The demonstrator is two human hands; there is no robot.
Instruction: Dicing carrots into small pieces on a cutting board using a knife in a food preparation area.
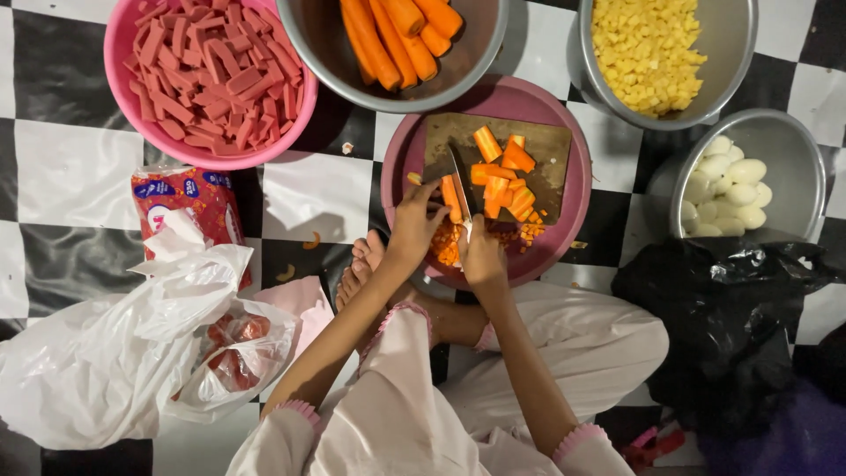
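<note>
My right hand (pixel 481 254) grips the handle of a knife (pixel 460 181), whose blade points away from me across a dark cutting board (pixel 552 141). My left hand (pixel 416 225) holds down a carrot stick (pixel 450 196) just left of the blade. Cut carrot chunks (pixel 507 172) lie on the board. A heap of small diced carrot (pixel 446 242) sits on the pink tray (pixel 582 207) under the board, between my two hands.
Around the tray stand a pink bowl of red sausage strips (pixel 211 75), a metal bowl of peeled carrots (pixel 397 40), one of yellow cubes (pixel 652 48) and one of peeled eggs (pixel 736 185). White plastic bags (pixel 123 344) lie left, a black bag (pixel 727 308) right, my bare foot (pixel 361 264) by the tray.
</note>
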